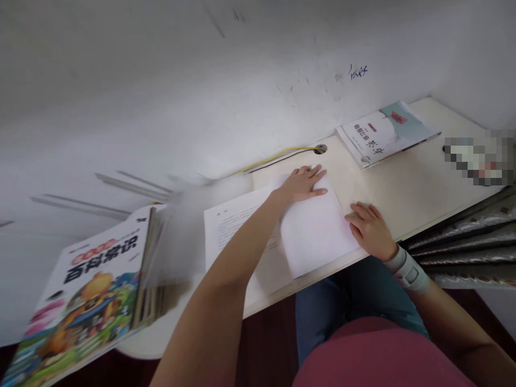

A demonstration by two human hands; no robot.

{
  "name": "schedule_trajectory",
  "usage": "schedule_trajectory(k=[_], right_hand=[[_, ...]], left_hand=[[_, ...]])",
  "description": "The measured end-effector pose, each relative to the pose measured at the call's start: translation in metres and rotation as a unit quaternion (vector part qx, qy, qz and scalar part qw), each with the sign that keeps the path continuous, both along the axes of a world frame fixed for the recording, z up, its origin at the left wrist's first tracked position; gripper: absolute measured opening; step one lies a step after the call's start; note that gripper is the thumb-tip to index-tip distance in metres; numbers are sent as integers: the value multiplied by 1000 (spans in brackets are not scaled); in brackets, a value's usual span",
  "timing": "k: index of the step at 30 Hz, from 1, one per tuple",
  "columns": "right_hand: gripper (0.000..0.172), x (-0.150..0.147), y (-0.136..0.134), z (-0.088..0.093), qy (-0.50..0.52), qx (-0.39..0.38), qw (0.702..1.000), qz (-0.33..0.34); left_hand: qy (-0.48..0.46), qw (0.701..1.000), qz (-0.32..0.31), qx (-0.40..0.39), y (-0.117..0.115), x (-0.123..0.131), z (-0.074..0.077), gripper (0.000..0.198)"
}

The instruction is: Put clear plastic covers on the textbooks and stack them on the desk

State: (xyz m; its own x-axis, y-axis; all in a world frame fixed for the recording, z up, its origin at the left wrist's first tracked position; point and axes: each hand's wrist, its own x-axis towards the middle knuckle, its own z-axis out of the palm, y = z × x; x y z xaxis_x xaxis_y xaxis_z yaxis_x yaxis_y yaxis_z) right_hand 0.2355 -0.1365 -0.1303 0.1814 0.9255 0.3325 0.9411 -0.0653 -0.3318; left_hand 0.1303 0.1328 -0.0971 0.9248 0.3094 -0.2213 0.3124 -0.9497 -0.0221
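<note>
White paper lies on the narrow desk, with a printed page [234, 228] on the left and a blank page [318, 236] on the right. Whether these are loose sheets or an opened booklet, I cannot tell. My left hand [302, 184] presses flat on the top of the blank page, fingers spread, and its forearm crosses over the printed page. Beside the blank page's right edge, my right hand [370, 228] rests on the desk with its fingers loosely bent and apart, holding nothing. A pale band [409, 269] wraps the right wrist.
Upright books with a colourful cover [97, 295] stand at the left, next to a blurred translucent shape [177, 231]. A book [387, 134] lies at the back right of the desk [387, 188]. Cables [278, 155] run along the wall into a hole. A pixelated patch [479, 158] covers something at right.
</note>
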Motion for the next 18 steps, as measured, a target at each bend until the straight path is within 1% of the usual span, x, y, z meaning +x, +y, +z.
schedule_trajectory(k=[2, 5, 7, 9, 11, 12, 14, 16, 18], right_hand=[[28, 0, 0, 1, 2, 1, 1000, 0], [28, 0, 0, 3, 4, 0, 1000, 0], [28, 1, 1, 3, 2, -2, 1000, 2], [28, 2, 1, 3, 1, -4, 1000, 6], [28, 3, 1, 2, 3, -5, 1000, 8], [28, 3, 1, 1, 4, -5, 1000, 8], [28, 4, 1, 0, 3, -3, 1000, 9], [28, 4, 1, -1, 0, 1, 1000, 9], [28, 4, 1, -2, 1, 8, 1000, 9]], left_hand=[[-8, 1000, -1, -4, 2, 0, -4, 77], [-8, 999, 15, -34, 2, 1, -8, 76], [-3, 998, 15, -54, -1, 2, -7, 77], [1, 999, -3, -54, -8, 3, -3, 76], [-6, 999, -17, -28, -19, 0, 5, 73], [-12, 1000, -10, -11, -26, -3, 9, 72], [-9, 999, 35, 12, -43, -14, 17, 71], [22, 997, 80, -2, -62, -26, 22, 76], [59, 993, 100, -35, -81, -35, 22, 83]])
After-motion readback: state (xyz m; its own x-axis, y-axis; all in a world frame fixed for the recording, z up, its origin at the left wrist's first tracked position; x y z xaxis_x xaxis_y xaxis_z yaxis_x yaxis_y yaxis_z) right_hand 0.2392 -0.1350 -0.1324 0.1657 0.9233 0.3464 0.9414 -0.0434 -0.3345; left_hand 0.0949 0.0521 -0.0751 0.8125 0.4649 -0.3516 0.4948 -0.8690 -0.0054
